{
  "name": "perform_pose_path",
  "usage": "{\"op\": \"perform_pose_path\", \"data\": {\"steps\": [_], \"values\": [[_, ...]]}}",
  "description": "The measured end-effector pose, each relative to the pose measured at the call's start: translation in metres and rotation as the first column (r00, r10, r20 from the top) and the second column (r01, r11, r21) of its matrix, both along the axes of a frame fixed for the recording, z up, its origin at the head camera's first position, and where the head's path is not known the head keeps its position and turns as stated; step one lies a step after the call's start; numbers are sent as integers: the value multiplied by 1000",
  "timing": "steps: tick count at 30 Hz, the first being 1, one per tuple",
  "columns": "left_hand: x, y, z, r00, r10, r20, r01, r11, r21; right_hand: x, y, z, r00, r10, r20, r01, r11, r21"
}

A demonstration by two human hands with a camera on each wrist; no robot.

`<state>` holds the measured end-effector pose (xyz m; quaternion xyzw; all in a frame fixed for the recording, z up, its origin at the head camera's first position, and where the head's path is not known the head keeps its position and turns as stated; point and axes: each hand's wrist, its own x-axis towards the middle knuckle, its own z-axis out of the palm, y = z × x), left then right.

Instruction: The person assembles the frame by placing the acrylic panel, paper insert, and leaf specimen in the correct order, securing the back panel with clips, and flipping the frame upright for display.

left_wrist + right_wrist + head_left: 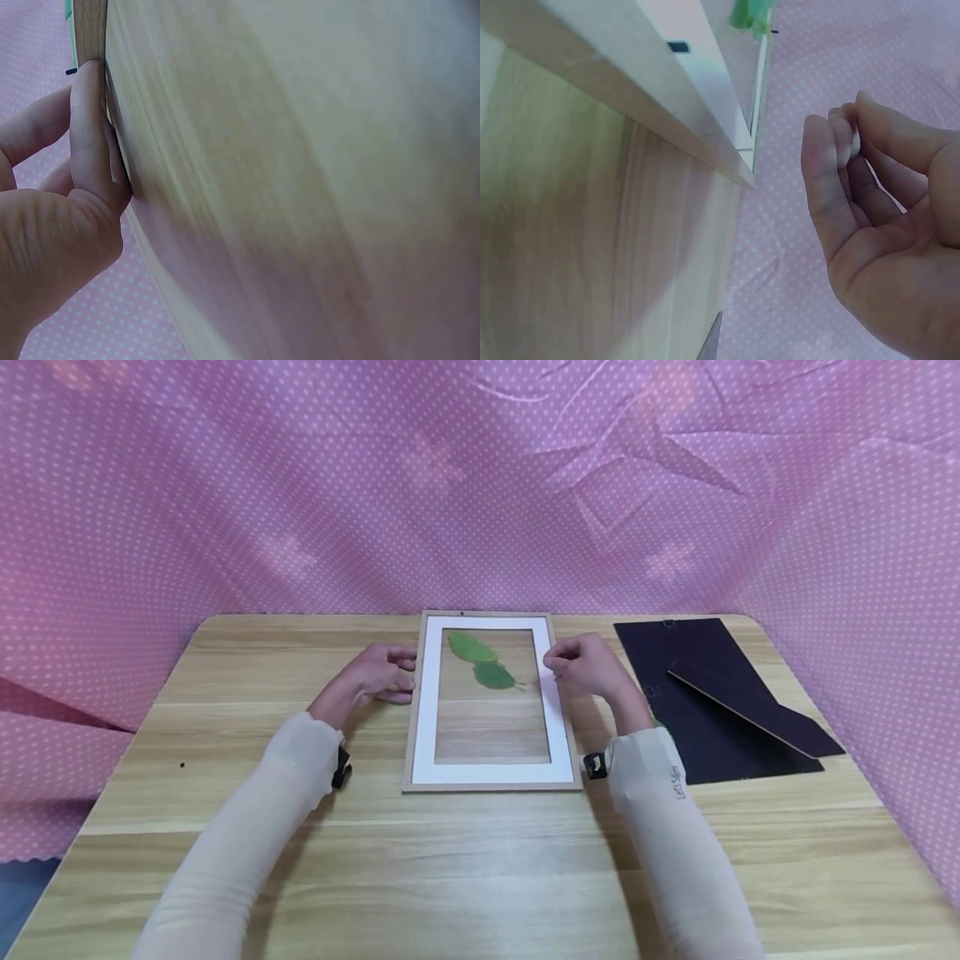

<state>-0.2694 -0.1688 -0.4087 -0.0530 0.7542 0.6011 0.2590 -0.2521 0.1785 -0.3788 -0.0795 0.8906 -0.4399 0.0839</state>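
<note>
A light-wood picture frame (491,787) with a white mat (495,773) inside it lies on the table. Two green leaves, an upper leaf (472,648) and a lower leaf (494,675), show in the mat's opening, their tips close together. My left hand (381,670) rests beside the frame's left edge, and a finger (90,135) touches the frame's side. Above the right edge is my right hand (588,664), its fingers bent and the thumb (896,133) brought to the fingertips. Nothing shows between them.
A black backing board (720,693) with a fold-out stand (757,714) lies to the right, behind my right wrist. A tiny black piece (182,765) sits on the wooden table (480,868) at left. A pink dotted cloth (450,485) hangs behind the table.
</note>
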Motion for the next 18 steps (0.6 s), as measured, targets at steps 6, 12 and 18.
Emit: {"op": "perform_pose_path", "data": {"steps": [6, 12, 18], "values": [[-1, 0, 1, 1000, 2, -10, -2, 1000, -3, 5, 12, 2, 999, -44, -7, 43, 995, -90], [-2, 0, -4, 1000, -4, -14, 4, 1000, -4, 10, 28, 1, 997, -69, -41, 66, 994, -89], [-2, 0, -4, 1000, 1, -19, -2, 1000, -9, 16, 37, 5, 996, -92, -20, 89, 988, -123]]}}
